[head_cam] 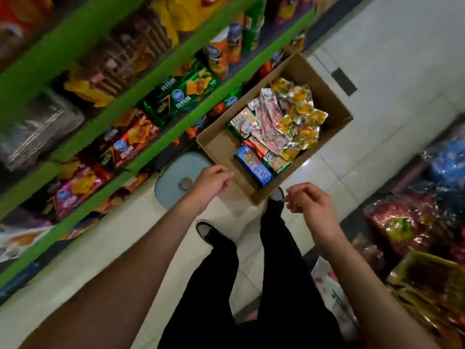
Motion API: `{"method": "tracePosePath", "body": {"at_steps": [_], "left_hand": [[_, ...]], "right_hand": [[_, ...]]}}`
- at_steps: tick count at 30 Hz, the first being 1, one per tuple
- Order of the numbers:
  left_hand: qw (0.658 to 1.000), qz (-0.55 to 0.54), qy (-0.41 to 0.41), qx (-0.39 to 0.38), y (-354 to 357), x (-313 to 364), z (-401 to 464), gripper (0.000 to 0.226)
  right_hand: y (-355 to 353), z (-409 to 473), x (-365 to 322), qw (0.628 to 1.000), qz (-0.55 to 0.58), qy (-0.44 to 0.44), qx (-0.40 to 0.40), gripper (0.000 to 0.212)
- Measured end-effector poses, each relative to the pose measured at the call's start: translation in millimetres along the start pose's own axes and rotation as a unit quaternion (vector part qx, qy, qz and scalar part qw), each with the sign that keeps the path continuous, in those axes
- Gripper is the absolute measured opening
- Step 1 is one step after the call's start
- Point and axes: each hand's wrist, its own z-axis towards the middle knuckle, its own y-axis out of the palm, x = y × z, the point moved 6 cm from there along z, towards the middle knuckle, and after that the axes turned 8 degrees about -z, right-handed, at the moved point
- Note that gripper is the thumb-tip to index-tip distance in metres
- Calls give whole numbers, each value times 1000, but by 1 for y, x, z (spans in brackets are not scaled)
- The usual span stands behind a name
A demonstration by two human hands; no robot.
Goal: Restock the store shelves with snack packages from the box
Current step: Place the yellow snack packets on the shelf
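Observation:
A brown cardboard box [219,144] stands open on the floor beside the green shelves [176,59]. Inside lie a blue snack pack [254,165], green packs [242,122], and a heap of silver-and-yellow pouches [299,122]. My left hand [212,182] hovers over the box's near corner with loosely curled fingers and nothing in it. To the right of that corner, my right hand [309,201] hangs the same way, holding nothing.
The green shelves on the left carry chip bags [136,137], green packs [181,94] and snack cans [227,46]. A pale blue stool [173,182] stands under the box's left side. More wrapped goods [407,222] pile up at the right. My legs and shoes [208,231] stand on the tiled aisle.

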Motion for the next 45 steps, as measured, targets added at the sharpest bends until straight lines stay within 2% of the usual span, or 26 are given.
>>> {"method": "tracePosePath", "body": {"at_steps": [8,14,17,20,23,25,27,29,31,34,37,38,41,45], "left_hand": [[993,17,-112,26,84,-68,206,27],[990,83,-117,11,153,-111,354,23],[990,126,-66,-9,189,-111,422,9],[978,206,34,8,227,-85,478,48],[951,274,131,65,254,-52,520,74],[935,324,138,46,270,-41,544,92],[917,383,115,8,282,-43,560,109],[921,380,77,-29,288,-50,568,121],[948,310,51,-57,288,-56,573,121],[969,232,45,-74,280,-56,575,91],[976,195,54,-82,275,-59,572,40],[977,190,64,-68,272,-59,569,31],[985,156,77,-4,258,-63,556,32],[995,98,29,-11,244,-78,529,25]], "right_hand": [[-6,198,101,994,18,106,4,22],[-6,361,175,992,-9,121,12,11],[-9,439,197,993,-73,93,7,35],[-22,502,212,985,-148,63,65,60],[-42,546,226,971,-164,103,140,101],[-51,567,236,972,-119,135,150,124],[-54,580,247,977,-51,155,140,132],[-51,584,256,976,0,184,117,127],[-46,584,263,976,15,200,83,114],[-28,579,268,975,112,192,4,87],[-15,569,266,969,158,185,-33,81],[-11,569,263,972,157,169,-37,75],[-8,563,251,982,139,123,-44,53],[-16,542,247,985,122,106,-66,40]]}}
